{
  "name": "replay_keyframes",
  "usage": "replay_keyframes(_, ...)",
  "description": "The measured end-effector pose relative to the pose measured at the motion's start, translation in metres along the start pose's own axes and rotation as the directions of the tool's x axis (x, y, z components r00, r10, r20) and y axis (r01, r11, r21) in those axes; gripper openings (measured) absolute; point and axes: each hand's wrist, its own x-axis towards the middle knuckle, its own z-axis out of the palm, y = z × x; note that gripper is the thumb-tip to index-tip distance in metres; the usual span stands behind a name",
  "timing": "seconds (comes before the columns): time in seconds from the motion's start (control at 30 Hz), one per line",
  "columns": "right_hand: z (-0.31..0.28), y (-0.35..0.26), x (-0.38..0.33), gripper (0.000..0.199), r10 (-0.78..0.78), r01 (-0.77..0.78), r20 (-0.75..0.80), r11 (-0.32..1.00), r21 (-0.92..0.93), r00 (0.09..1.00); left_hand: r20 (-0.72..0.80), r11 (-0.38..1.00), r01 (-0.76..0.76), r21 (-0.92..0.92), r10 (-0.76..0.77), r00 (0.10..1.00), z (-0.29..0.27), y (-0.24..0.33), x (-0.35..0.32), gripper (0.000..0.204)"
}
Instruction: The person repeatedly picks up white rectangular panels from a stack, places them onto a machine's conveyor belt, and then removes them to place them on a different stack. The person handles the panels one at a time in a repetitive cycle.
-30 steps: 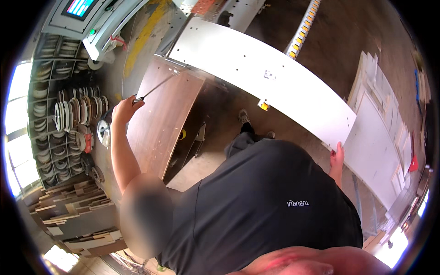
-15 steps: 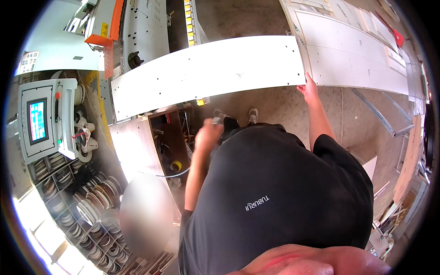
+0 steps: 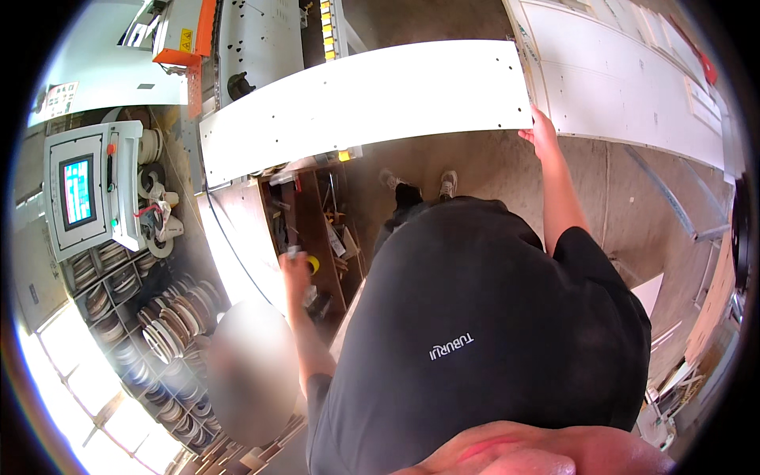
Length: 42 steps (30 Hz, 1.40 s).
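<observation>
A long white panel point(image 3: 372, 95) with small dark holes lies across the far side. My right hand point(image 3: 543, 134) grips its near right corner, thumb and fingers at the edge. My left hand point(image 3: 297, 277) is smeared by motion at the opening of a brown cabinet point(image 3: 313, 206). Closed in its fingers is a small grey-silver object point(image 3: 294, 252), too blurred to name. Just beside that hand is a yellow roll point(image 3: 314, 264), with tools and loose bits on the shelves behind, partly hidden.
A machine control box with a lit screen point(image 3: 77, 191) stands at left, above a rack of edge-band rolls point(image 3: 170, 324). A dark cable point(image 3: 237, 252) hangs over the cabinet's pale side. Large white boards point(image 3: 617, 87) lie at far right, near a metal frame point(image 3: 669, 194).
My left hand has moved left and lower, from in front of my body to the cabinet, with the small object in it. My right hand stays on the panel's corner. The view has shifted slightly.
</observation>
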Motion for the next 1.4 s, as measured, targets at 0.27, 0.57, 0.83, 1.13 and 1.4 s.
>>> replay_keyframes(0.27,0.001,-0.007,0.015,0.046,-0.011,0.014,0.018,0.983,-0.184,1.000,0.532,0.811,-0.511,0.283,0.311,0.787,0.075,0.159,-0.103,0.031)
replay_keyframes(0.57,0.000,-0.020,0.045,0.063,0.029,-0.009,0.051,0.934,-0.357,0.998,-0.479,0.999,0.029,-0.023,-0.036,0.877,-0.037,-0.116,0.057,0.039)
replay_keyframes(0.83,0.011,-0.035,0.031,0.071,-0.031,-0.031,-0.118,0.871,-0.491,0.993,-0.233,0.774,0.193,-0.603,-0.402,0.885,-0.058,-0.039,0.075,0.029)
replay_keyframes(1.13,-0.027,-0.013,0.074,0.062,-0.252,0.215,-0.021,0.861,-0.462,0.967,0.063,0.675,-0.022,-0.738,0.101,0.993,0.028,0.048,0.108,0.029)
replay_keyframes(1.4,0.018,-0.035,0.017,0.070,0.023,-0.085,-0.149,0.899,-0.430,0.989,0.610,0.826,-0.526,-0.201,0.526,0.593,0.103,0.092,0.037,0.032)
